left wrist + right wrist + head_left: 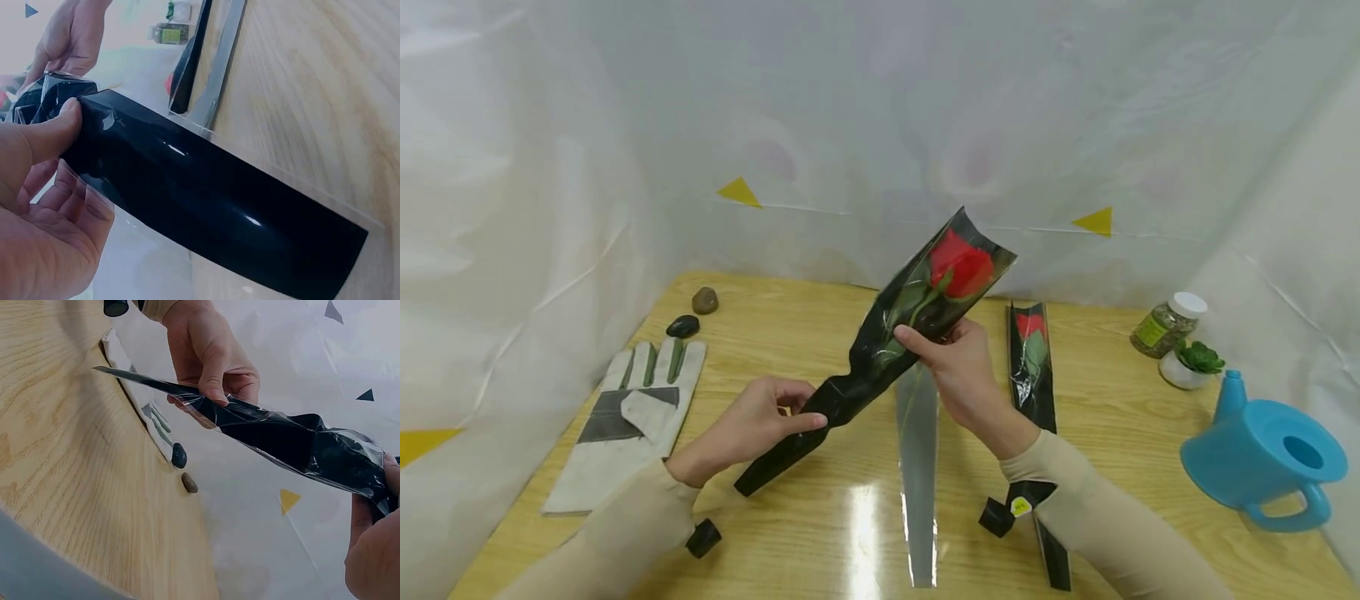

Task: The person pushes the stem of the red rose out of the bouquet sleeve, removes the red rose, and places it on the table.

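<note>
Both hands hold a red rose in a black and clear plastic sleeve [880, 358], tilted above the table with its bloom at the upper right. My left hand [767, 417] pinches the narrow lower part, thumb on top. In the left wrist view, the black tail of the sleeve [225, 194] extends past that thumb. Just below the bloom, my right hand [958, 375] grips the wider part, thumb across the front. Beneath lies a flat, greyish clear sleeve [917, 483]. Another wrapped rose [1032, 367] lies to its right, partly hidden by the right forearm.
At the left lie a work glove [625, 425], a black stone [682, 326] and a brown stone [704, 300]. On the right stand a lidded jar [1165, 325], a small potted succulent [1187, 367] and a blue watering can [1255, 450]. Pale plastic sheeting [865, 125] surrounds the table.
</note>
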### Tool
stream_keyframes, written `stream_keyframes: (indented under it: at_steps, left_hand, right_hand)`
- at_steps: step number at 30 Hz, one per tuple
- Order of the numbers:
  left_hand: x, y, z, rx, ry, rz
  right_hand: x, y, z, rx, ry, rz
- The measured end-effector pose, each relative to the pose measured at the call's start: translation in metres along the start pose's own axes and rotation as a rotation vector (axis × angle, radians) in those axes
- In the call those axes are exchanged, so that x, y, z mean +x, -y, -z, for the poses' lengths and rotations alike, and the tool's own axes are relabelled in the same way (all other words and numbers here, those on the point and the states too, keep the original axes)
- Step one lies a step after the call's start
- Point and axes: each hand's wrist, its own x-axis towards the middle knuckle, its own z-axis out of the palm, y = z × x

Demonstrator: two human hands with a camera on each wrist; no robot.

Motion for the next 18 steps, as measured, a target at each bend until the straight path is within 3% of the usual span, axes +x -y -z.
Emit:
stream_keyframes:
  at_steps: [18]
  left_hand:
    - [0.009,-0.001,-0.010,-0.051,-0.011,0.005]
  right_hand:
    - [-0.007,-0.012,-0.004,-0.050,0.027,-0.041]
